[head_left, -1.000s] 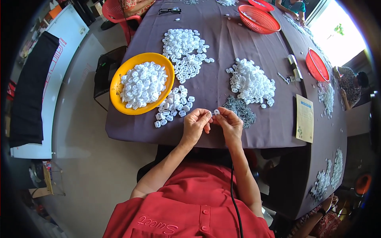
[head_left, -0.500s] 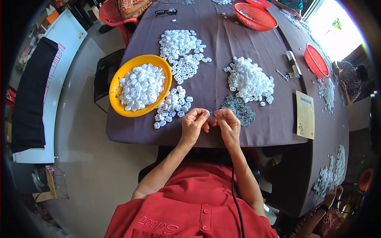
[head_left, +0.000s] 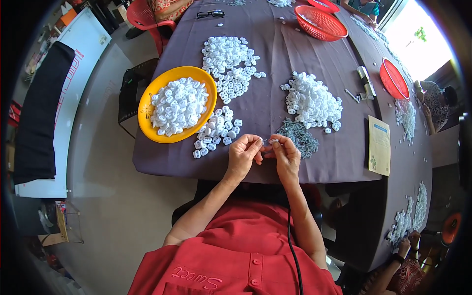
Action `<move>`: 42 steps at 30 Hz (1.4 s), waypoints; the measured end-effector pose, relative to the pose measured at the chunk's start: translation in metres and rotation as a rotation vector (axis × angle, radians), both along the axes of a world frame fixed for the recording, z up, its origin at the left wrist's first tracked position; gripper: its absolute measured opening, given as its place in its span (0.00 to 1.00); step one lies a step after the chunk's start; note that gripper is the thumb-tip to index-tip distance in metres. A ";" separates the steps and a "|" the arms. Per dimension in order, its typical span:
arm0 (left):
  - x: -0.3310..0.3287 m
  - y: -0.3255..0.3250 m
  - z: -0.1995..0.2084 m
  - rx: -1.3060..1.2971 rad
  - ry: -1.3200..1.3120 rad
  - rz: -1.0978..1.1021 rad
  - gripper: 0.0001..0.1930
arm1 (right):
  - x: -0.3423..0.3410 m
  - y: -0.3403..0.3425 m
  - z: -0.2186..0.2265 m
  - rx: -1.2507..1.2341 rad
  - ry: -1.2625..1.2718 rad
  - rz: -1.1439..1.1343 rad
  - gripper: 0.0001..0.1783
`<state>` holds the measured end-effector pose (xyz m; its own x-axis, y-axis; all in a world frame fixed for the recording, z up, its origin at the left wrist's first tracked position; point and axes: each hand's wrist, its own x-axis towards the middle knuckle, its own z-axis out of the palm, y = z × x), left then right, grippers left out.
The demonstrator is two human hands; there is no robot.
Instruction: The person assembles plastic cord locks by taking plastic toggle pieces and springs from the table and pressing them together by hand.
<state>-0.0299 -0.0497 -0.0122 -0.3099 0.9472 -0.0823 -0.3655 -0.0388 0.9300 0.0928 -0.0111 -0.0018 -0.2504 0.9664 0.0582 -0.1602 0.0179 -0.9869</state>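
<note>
My left hand (head_left: pixel 244 153) and my right hand (head_left: pixel 287 157) meet over the table's near edge, thumbs and forefingers pinched close together. A small white piece (head_left: pixel 274 141) shows at my right fingertips. What my left fingers grip is too small to make out. Just beyond my right hand lies a heap of thin grey pins (head_left: pixel 300 139), with a mound of small white plastic pieces (head_left: pixel 314 102) behind it. Left of my hands, loose white blocks with dark holes (head_left: pixel 216 132) lie beside a yellow bowl (head_left: pixel 145 118) filled with white pieces.
Flat white pieces with two holes (head_left: pixel 227 55) are spread behind the bowl. Red baskets (head_left: pixel 322 30), eyeglasses (head_left: pixel 210 14), a beige booklet (head_left: pixel 378 147) and a white tube (head_left: pixel 366 81) rest farther off. Other people sit around the dark tablecloth (head_left: pixel 196 169). A black cable (head_left: pixel 293 236) hangs down my front.
The view has shifted slightly. My hands stay pinched together in nearly the same place, and a white piece now shows more plainly at my right fingertips.
</note>
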 end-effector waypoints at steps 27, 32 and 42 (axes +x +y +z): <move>0.002 0.001 0.004 -0.023 0.130 -0.044 0.05 | 0.001 0.003 -0.002 0.255 -0.275 0.049 0.09; -0.001 0.003 0.010 -0.084 0.020 -0.081 0.06 | -0.005 0.001 -0.002 -0.014 -0.026 -0.031 0.06; 0.009 0.011 0.017 -0.247 -0.314 0.038 0.04 | -0.005 0.012 -0.004 0.206 -0.194 -0.088 0.06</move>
